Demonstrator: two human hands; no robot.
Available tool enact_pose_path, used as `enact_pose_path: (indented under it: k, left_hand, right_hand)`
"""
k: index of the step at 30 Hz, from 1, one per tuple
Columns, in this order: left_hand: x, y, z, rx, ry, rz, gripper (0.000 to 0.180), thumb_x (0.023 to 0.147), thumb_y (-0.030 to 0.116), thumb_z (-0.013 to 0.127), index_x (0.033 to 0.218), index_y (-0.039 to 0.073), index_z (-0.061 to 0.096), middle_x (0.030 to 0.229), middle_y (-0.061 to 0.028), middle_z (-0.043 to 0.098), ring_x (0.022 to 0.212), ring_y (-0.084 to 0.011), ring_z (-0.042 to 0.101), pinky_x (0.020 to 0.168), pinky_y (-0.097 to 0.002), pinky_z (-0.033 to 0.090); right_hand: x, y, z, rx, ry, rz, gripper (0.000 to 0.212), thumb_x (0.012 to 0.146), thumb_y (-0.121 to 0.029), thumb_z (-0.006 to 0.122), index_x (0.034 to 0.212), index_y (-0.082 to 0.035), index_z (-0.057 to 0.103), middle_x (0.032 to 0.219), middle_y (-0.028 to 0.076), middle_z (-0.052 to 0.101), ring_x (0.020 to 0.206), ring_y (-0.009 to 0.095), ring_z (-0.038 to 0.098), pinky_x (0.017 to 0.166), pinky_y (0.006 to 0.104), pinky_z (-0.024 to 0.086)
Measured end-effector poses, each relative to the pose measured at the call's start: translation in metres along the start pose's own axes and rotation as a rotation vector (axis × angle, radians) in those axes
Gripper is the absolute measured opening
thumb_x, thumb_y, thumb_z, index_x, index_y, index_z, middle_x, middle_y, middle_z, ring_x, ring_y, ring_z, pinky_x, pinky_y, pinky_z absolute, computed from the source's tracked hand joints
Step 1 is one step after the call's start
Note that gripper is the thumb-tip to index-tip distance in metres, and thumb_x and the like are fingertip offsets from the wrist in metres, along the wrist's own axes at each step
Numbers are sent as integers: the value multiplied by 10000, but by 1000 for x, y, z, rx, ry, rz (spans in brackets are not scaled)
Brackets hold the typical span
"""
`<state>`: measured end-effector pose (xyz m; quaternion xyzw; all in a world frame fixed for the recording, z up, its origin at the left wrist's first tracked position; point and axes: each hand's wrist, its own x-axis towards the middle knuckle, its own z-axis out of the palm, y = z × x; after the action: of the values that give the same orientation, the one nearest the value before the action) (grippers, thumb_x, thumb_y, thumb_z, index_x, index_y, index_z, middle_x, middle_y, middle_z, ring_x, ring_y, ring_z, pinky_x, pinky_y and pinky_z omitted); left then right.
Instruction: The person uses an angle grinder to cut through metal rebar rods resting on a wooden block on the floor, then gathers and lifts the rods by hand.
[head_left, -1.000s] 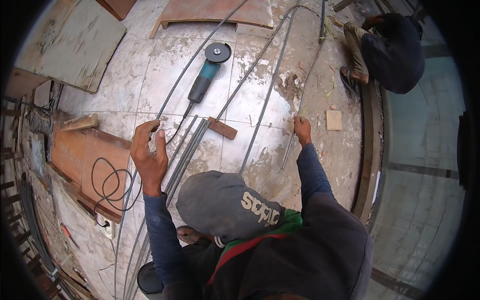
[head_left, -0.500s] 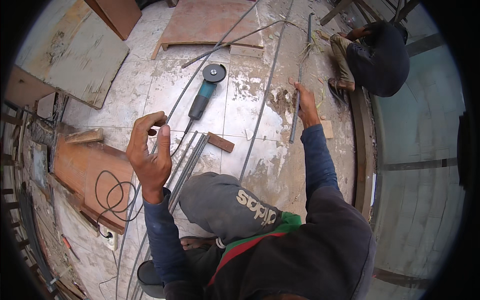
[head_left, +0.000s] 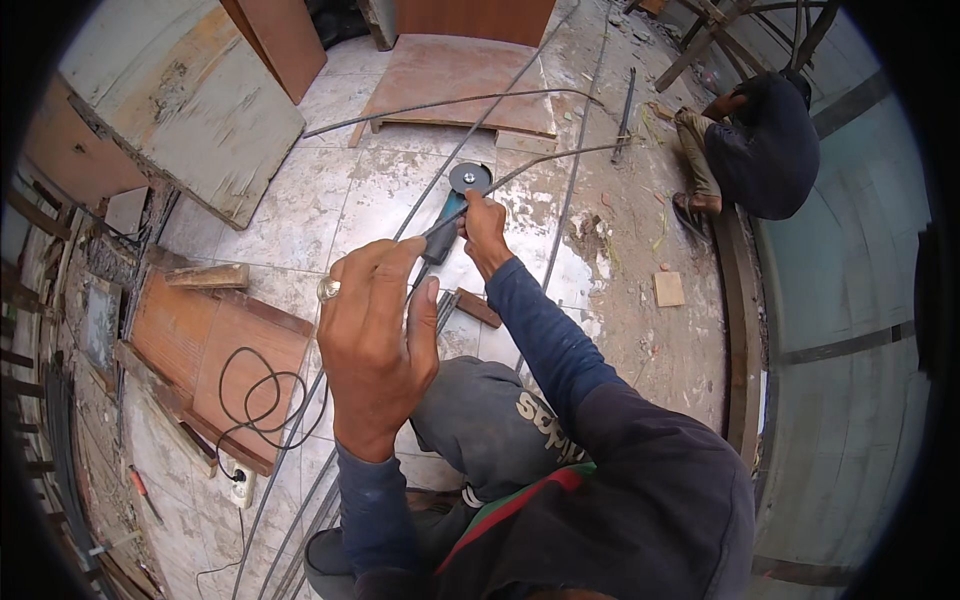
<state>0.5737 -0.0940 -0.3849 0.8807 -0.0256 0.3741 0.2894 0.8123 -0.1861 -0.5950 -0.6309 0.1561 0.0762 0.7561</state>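
In my right hand (head_left: pixel 485 228) is a steel reinforcing bar (head_left: pixel 540 160), gripped near its close end and slanting away to the right. My left hand (head_left: pixel 378 345), with a ring on one finger, is raised just left of it. Its fingers are bent but apart from the thumb, and the fingertips are by the bar's near end; whether they touch it cannot be made out. Below the bar, on the tiles, lies a teal and black angle grinder (head_left: pixel 449 210) with a dark disc, partly hidden by my right hand.
Long bars (head_left: pixel 572 190) cross the floor, and a bundle of bars (head_left: pixel 446 312) lies by my knee beside a brown wood block (head_left: pixel 478 307). A looped cable (head_left: pixel 255 425) reaches a socket strip (head_left: pixel 242 486) at left. Wooden boards (head_left: pixel 195 110) stand behind. Another person (head_left: pixel 765 150) crouches at far right.
My right hand has swung left with its bar, which now lies crosswise over the grinder. My left hand has come up and right, its fingers near the bar's end. The view has shifted.
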Motion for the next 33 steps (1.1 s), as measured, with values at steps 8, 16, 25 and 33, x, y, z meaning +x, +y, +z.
enact_pose_path:
  k: [8,16,25,33]
  left_hand:
    - [-4,-30,55,694,-345,58,594,813,30,627,1388,-8,483,1138,-121,566,1097,-282,551,888,-429,430]
    - [6,-63,22,1026,-399,344,273,936,369,604,1002,105,588,786,10,505,636,-125,574,533,-290,420]
    - [58,-5,-63,1287,6,647,417,939,547,607,837,151,685,734,39,626,442,-161,454,486,-317,390]
    - [70,-5,-149,1438,-63,679,521,948,592,556,908,105,737,818,-43,691,604,-250,593,691,-402,498]
  right_hand:
    - [-140,-58,27,429,-493,293,271,941,-296,669,866,-44,602,733,9,572,655,109,571,550,281,458]
    - [-136,-82,-45,-299,-666,-315,435,1009,-401,600,785,-30,639,628,8,520,566,80,474,488,271,368]
    - [46,-61,-170,-1124,139,-1096,934,776,-474,800,1473,-55,341,1403,219,408,1279,419,403,1076,548,316]
    - [69,-79,-175,-1092,-233,-1093,489,743,-451,837,672,-73,536,613,112,585,582,298,613,556,419,465]
